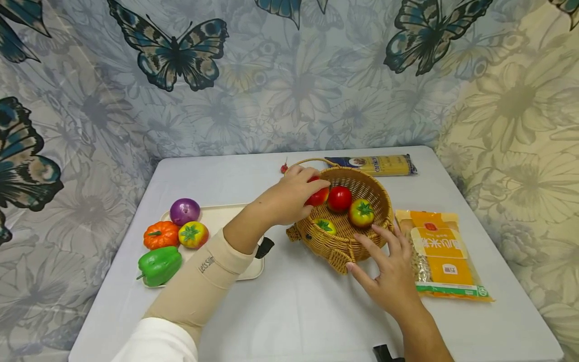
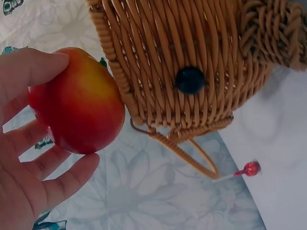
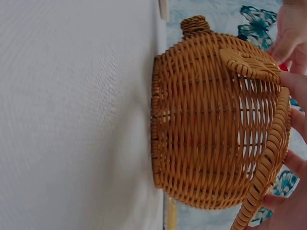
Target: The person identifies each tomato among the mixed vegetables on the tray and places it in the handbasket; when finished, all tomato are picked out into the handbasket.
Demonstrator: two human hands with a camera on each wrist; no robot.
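My left hand (image 1: 296,193) holds a red-and-yellow tomato (image 2: 84,103) at the left rim of the wicker basket (image 1: 316,241). Thumb and fingers curl around the fruit, and in the left wrist view it overlaps the basket's edge. My right hand (image 1: 391,274) rests spread fingers on the basket's near right rim, by its coiled handle (image 3: 268,158). Inside the basket lie a plain red fruit (image 1: 339,199) and two tomatoes with green tops, one at the right (image 1: 361,213) and one at the near side (image 1: 325,226).
Left of the basket, a cream tray (image 1: 221,216) bears a purple onion (image 1: 184,211), an orange pumpkin (image 1: 161,235), a tomato (image 1: 193,235) and a green pepper (image 1: 159,266). A yellow packet (image 1: 389,165) lies behind, a grain bag (image 1: 441,251) at right, and a red lollipop (image 2: 251,168) beyond the basket.
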